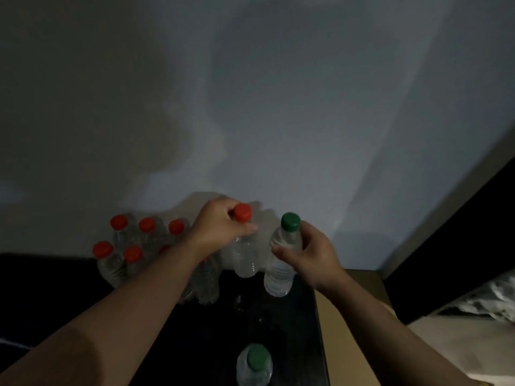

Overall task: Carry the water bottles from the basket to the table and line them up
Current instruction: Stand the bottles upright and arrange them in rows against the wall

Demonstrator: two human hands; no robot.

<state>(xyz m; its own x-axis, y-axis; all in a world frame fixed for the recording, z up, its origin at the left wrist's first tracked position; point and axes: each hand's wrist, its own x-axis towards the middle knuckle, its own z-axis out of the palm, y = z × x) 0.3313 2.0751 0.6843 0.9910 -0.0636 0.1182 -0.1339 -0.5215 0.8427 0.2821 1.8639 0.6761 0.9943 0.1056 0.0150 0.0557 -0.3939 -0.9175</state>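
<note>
On the dark table [250, 316] against the wall stand several clear water bottles with red caps [133, 253], in two rows at the left. My left hand [220, 227] grips the neck of a red-capped bottle [245, 260] at the right end of the back row. My right hand [303, 252] holds a green-capped bottle [278, 274] by its upper body, just right of it. Both bottles are upright, their bases at the table top. Another green-capped bottle [255, 366] stands near the table's front edge. No basket is in view.
A grey wall [250, 107] rises directly behind the bottles. A tan cardboard surface [351, 316] lies along the table's right side. Beyond it is a dark panel and crumpled light fabric [496, 296] at the far right. The room is dim.
</note>
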